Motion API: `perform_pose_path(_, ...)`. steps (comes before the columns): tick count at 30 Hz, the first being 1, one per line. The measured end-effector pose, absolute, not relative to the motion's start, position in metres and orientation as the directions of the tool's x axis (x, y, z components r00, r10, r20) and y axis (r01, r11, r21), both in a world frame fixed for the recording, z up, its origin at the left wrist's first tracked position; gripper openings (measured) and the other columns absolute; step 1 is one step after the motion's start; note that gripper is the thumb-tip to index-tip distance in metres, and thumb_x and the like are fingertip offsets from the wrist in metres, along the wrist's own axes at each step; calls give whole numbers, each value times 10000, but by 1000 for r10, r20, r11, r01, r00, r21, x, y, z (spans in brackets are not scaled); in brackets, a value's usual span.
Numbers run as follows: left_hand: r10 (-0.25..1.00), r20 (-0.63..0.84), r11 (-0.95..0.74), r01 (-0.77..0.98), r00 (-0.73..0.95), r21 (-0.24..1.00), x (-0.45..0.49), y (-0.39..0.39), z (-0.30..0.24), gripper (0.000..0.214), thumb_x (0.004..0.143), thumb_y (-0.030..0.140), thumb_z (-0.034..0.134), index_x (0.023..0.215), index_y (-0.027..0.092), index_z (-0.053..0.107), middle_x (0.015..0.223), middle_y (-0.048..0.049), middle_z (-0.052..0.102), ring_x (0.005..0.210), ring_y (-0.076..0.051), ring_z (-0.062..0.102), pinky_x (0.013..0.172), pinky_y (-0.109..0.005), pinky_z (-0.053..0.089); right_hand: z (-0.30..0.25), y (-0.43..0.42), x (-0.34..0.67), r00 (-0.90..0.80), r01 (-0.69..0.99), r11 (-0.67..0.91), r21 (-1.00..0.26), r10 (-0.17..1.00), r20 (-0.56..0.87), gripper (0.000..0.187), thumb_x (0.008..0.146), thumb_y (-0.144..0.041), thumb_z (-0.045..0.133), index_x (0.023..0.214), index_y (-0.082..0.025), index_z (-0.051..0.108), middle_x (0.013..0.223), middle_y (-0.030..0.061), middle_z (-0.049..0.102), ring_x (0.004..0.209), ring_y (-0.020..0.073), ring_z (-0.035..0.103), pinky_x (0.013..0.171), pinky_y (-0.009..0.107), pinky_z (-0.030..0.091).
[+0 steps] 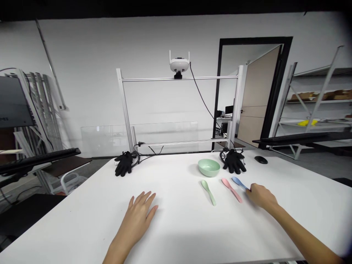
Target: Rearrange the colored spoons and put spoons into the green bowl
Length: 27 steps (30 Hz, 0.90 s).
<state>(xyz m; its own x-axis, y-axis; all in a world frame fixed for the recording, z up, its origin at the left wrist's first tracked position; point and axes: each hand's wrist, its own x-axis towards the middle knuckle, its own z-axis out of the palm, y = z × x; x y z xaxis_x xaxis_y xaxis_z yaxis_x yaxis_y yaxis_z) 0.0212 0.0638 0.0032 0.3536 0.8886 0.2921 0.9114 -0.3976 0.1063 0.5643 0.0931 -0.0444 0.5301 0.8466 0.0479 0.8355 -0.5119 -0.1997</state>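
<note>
My right hand (260, 195) has its fingers closed round the handle end of a blue spoon (238, 182), whose bowl points away to the upper left. Just left of it a pink spoon (231, 190) lies on the white table (176, 231). Further left is a light green spoon (208, 192), also flat on the table. Behind the spoons stands a green bowl (209, 168); its inside shows no contents. On the left side my left hand (139, 214) is open, palm down, fingers spread, over or on the tabletop, apart from the spoons.
Black gloves (124, 163) with cables lie at the back left, and another black glove (234, 161) sits right of the bowl. A black mouse (261, 160) is at the back right. An aluminium frame (180, 79) carrying a white camera device (179, 65) rises behind the table.
</note>
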Motion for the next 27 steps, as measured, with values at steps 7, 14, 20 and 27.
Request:
perform_pose_path(7,888,299,-397,911,349,115,20,65,1,516,1042,490,383,1478,270,549,1534,-80,561,1472,-333,431,1196,-609,315,-48,94,566,533,832,-511,-217,844,55,295,877,-351,506,927,-142,707,1026,215,713,914,334,707,691,389,512)
perform_pose_path(14,891,285,-396,912,354,106,20,65,3,529,1045,497,365,1489,265,535,1545,-77,550,1480,-329,419,1202,-603,302,-47,92,564,531,830,-518,-207,848,4,291,889,-346,470,943,-149,677,1060,203,704,958,336,698,709,388,514)
perform_pose_path(20,884,298,-407,908,361,105,20,65,2,522,1048,489,370,1485,262,543,1538,-85,557,1469,-337,433,1194,-610,317,-49,93,565,518,837,-504,-212,856,8,313,879,-368,469,937,-147,684,1051,209,700,942,332,699,707,392,511)
perform_pose_path(27,889,288,-397,913,355,99,21,66,3,523,1050,485,374,1490,253,537,1542,-85,552,1476,-333,425,1200,-612,310,-48,93,566,522,832,-509,-220,853,1,304,873,-378,482,925,-150,675,1063,209,698,952,339,696,698,385,505)
